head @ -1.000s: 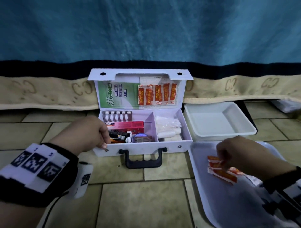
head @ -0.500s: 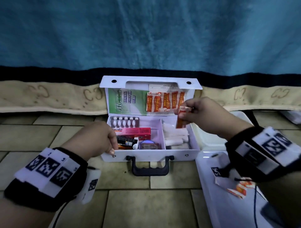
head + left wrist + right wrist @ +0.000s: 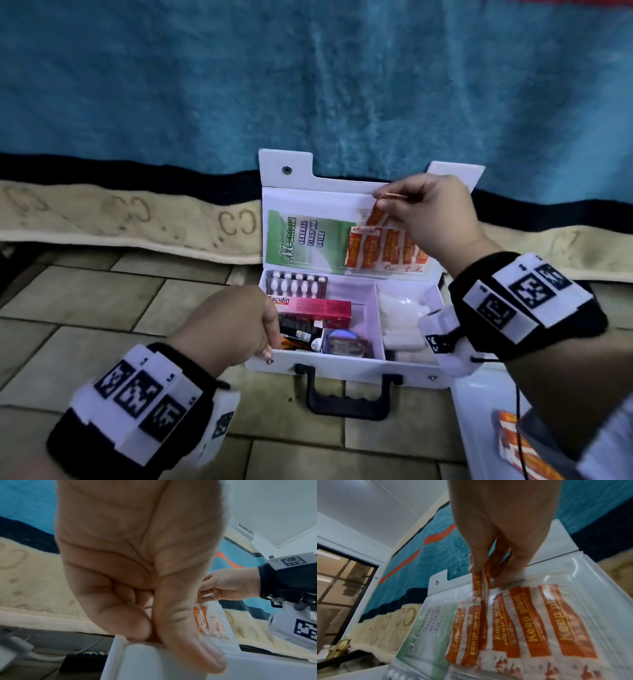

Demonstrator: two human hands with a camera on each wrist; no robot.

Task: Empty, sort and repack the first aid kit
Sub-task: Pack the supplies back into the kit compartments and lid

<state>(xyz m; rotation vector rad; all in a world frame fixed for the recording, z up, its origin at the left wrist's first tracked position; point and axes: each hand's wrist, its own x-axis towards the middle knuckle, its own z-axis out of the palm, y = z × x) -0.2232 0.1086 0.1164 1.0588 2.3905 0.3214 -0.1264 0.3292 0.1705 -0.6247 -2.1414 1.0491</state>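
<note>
The white first aid kit [image 3: 342,368] stands open on the tiled floor, its lid [image 3: 308,202] upright. My left hand [image 3: 267,346] grips the front left rim of the kit [image 3: 154,662]. My right hand [image 3: 390,202] pinches an orange plaster strip [image 3: 479,584] at the mouth of the lid's clear pocket, the strip's lower end among several plasters [image 3: 383,250] inside. A green guide leaflet [image 3: 305,243] sits beside them. The base holds a blister pack [image 3: 296,284], a pink box [image 3: 318,306], a tape roll [image 3: 342,342] and white bandages [image 3: 404,308].
A white tray [image 3: 479,411] lies at the lower right with more orange plasters [image 3: 513,442] on it, partly hidden by my right forearm. The kit's black handle [image 3: 346,397] points toward me. A blue and cream blanket [image 3: 308,85] hangs right behind the lid.
My right hand has lifted a plaster strip from the tray and carried it up and left to the lid pocket. My left hand has stayed on the kit's front rim.
</note>
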